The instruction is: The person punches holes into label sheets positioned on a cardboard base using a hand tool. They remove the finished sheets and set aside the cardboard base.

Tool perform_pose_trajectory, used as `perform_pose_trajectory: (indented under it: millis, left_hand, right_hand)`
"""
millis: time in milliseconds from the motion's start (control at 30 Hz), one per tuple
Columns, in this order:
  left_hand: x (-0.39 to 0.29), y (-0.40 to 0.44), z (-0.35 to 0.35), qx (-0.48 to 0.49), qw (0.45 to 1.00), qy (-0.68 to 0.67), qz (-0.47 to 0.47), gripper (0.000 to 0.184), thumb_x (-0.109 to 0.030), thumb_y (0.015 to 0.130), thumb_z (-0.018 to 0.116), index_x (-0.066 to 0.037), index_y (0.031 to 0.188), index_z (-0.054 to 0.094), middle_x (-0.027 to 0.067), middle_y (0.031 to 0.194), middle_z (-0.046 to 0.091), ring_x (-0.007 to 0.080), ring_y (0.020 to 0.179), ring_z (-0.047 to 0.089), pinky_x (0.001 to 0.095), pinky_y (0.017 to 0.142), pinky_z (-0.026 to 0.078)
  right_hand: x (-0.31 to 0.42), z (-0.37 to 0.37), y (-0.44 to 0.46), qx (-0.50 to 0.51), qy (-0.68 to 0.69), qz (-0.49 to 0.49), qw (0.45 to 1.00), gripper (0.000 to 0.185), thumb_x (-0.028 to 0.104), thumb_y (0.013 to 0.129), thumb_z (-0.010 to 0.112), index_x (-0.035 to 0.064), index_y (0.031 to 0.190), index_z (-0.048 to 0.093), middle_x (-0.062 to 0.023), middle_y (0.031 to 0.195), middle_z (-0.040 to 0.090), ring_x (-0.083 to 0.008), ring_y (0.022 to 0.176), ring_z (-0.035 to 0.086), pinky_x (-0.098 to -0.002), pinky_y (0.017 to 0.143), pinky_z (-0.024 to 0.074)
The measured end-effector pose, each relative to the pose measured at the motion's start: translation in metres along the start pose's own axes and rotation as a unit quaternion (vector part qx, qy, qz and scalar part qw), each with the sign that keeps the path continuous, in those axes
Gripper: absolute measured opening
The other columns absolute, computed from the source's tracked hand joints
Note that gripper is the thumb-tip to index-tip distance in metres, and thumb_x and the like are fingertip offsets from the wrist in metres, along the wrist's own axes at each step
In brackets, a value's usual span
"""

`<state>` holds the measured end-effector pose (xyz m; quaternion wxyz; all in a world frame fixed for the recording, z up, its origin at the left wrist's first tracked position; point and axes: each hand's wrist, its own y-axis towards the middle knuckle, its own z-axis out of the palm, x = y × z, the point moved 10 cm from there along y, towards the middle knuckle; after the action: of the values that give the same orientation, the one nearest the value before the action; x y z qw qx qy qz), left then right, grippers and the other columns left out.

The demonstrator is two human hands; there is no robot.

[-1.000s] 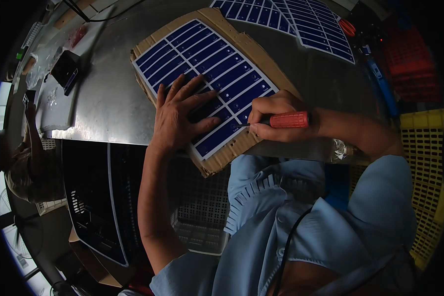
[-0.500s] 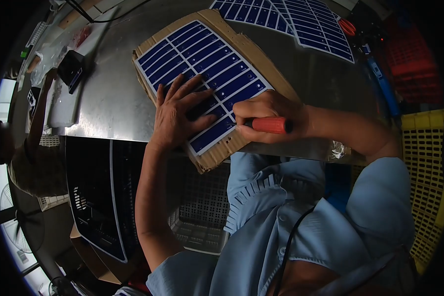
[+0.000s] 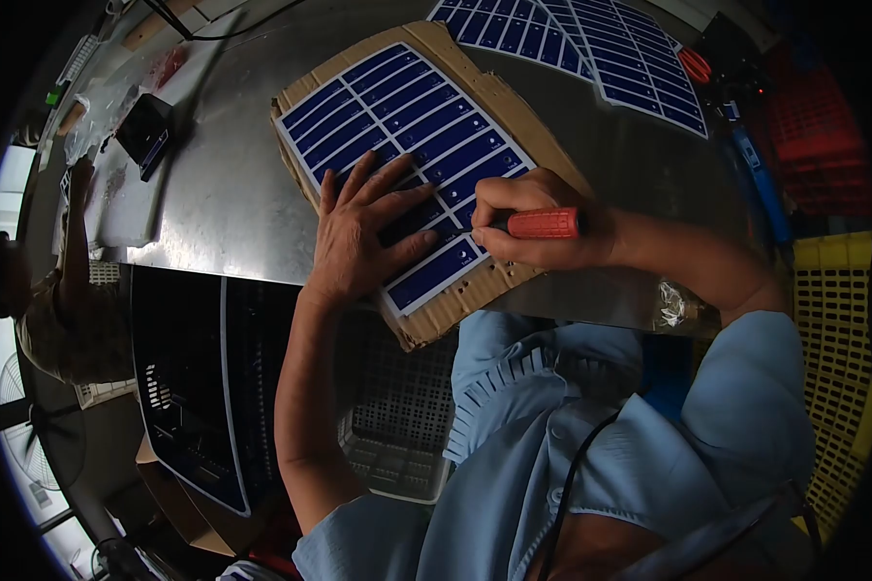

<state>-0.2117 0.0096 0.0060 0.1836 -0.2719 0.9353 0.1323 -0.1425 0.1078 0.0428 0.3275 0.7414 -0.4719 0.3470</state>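
Observation:
A sheet of dark blue labels with white borders (image 3: 448,134) lies on a piece of brown cardboard (image 3: 518,107) at the table's front edge. My left hand (image 3: 358,237) rests spread out on the sheet's lower left part. My right hand (image 3: 543,194) is closed around a red-handled tool (image 3: 547,223) with a short dark shaft. The tool points left, close above the labels near the sheet's lower right side; its tip is too small to make out, and whether it touches the sheet I cannot tell. Small round marks show on several labels.
More blue label sheets (image 3: 639,73) lie at the back right, near orange-red handles (image 3: 694,65) and a blue tool (image 3: 761,174). Yellow (image 3: 833,320) and red (image 3: 819,145) crates stand on the right. At left are a black device (image 3: 143,134) and another person (image 3: 63,324).
My right hand with the red-handled tool has moved slightly up along the sheet. My left hand stays spread on the labels. The whole view has shifted a little.

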Motion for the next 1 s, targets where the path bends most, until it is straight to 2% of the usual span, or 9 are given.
perform_pose_trajectory:
  millis: [67,133,267,433,500,533,600,700,1000]
  left_hand:
    - [0.000,0.000,-0.001,0.000,1.000,-0.002,0.001,0.049,-0.047,0.075,0.068,-0.024,0.119,0.062,0.0037,0.142,0.041,0.0317,0.138,0.023,0.0548,0.112,0.002]
    - [-0.002,0.000,-0.001,0.000,1.000,-0.005,0.003,0.049,-0.046,0.075,0.068,-0.024,0.119,0.062,0.0037,0.142,0.041,0.0316,0.138,0.023,0.0549,0.112,0.002]
    - [-0.002,0.000,-0.001,-0.002,1.000,0.002,0.004,0.049,-0.044,0.075,0.068,-0.024,0.120,0.062,0.0038,0.142,0.041,0.0319,0.138,0.023,0.0548,0.112,0.001]
    - [-0.003,0.000,-0.004,-0.004,1.000,-0.011,0.012,0.051,-0.041,0.074,0.070,-0.022,0.120,0.062,0.0052,0.142,0.042,0.0322,0.138,0.023,0.0553,0.112,0.002]
    - [-0.006,-0.004,-0.012,-0.036,0.998,-0.040,0.028,0.050,-0.032,0.071,0.075,-0.018,0.117,0.063,0.0078,0.136,0.048,0.0333,0.134,0.032,0.0537,0.111,0.014]
    - [-0.007,-0.006,-0.013,-0.036,0.998,-0.040,0.028,0.050,-0.032,0.071,0.075,-0.018,0.117,0.063,0.0078,0.136,0.048,0.0333,0.134,0.032,0.0537,0.111,0.014]
    - [-0.011,-0.015,-0.020,-0.063,0.992,-0.104,0.028,0.040,-0.022,0.068,0.077,-0.013,0.106,0.068,0.0089,0.124,0.057,0.0330,0.124,0.045,0.0497,0.107,0.029]
    - [-0.021,-0.026,-0.022,-0.101,0.991,-0.048,0.072,0.028,-0.017,0.067,0.076,-0.011,0.093,0.070,0.0079,0.114,0.062,0.0316,0.116,0.052,0.0463,0.102,0.037]
    - [-0.020,-0.029,-0.019,-0.120,0.988,-0.046,0.081,0.021,-0.015,0.069,0.073,-0.011,0.090,0.071,0.0070,0.113,0.062,0.0298,0.116,0.052,0.0505,0.104,0.033]
  right_hand:
    - [0.004,0.004,0.005,0.009,-0.017,-0.011,1.000,0.012,0.007,0.079,0.062,0.0017,0.078,0.051,-0.0098,0.068,0.061,-0.0194,0.059,0.064,-0.0300,0.053,0.0479]
    - [0.021,0.007,0.007,-0.009,-0.048,-0.113,0.992,0.015,0.007,0.077,0.060,0.0051,0.072,0.046,-0.0094,0.063,0.059,-0.0234,0.057,0.061,-0.0305,0.053,0.0469]
    - [0.029,0.017,0.007,-0.007,-0.164,-0.144,0.976,0.016,0.006,0.076,0.061,0.0044,0.073,0.045,-0.0095,0.066,0.060,-0.0242,0.057,0.062,-0.0311,0.051,0.0475]
    - [-0.001,0.001,0.003,0.010,-0.024,-0.005,1.000,0.011,0.008,0.081,0.062,0.0031,0.076,0.053,-0.0093,0.071,0.062,-0.0162,0.062,0.064,-0.0277,0.052,0.0481]
    - [0.001,-0.015,-0.001,-0.101,-0.005,-0.054,0.993,0.012,0.012,0.080,0.061,0.0032,0.077,0.053,-0.0077,0.064,0.061,-0.0184,0.057,0.062,-0.0301,0.055,0.0478]
    - [-0.001,-0.017,0.000,-0.114,-0.009,-0.051,0.992,0.013,0.013,0.081,0.061,0.0034,0.076,0.053,-0.0076,0.064,0.061,-0.0181,0.057,0.062,-0.0299,0.055,0.0475]
    - [-0.002,-0.017,0.004,-0.112,-0.018,-0.048,0.992,0.013,0.013,0.081,0.061,0.0034,0.076,0.054,-0.0074,0.063,0.060,-0.0179,0.056,0.061,-0.0297,0.054,0.0473]
    - [-0.004,-0.014,0.009,-0.093,-0.023,-0.035,0.995,0.013,0.013,0.081,0.061,0.0036,0.076,0.054,-0.0069,0.062,0.060,-0.0176,0.055,0.061,-0.0294,0.054,0.0467]
    - [0.009,0.000,0.024,-0.014,-0.073,-0.064,0.995,0.012,0.007,0.079,0.062,0.0027,0.076,0.051,-0.0077,0.064,0.059,-0.0178,0.056,0.060,-0.0295,0.051,0.0449]
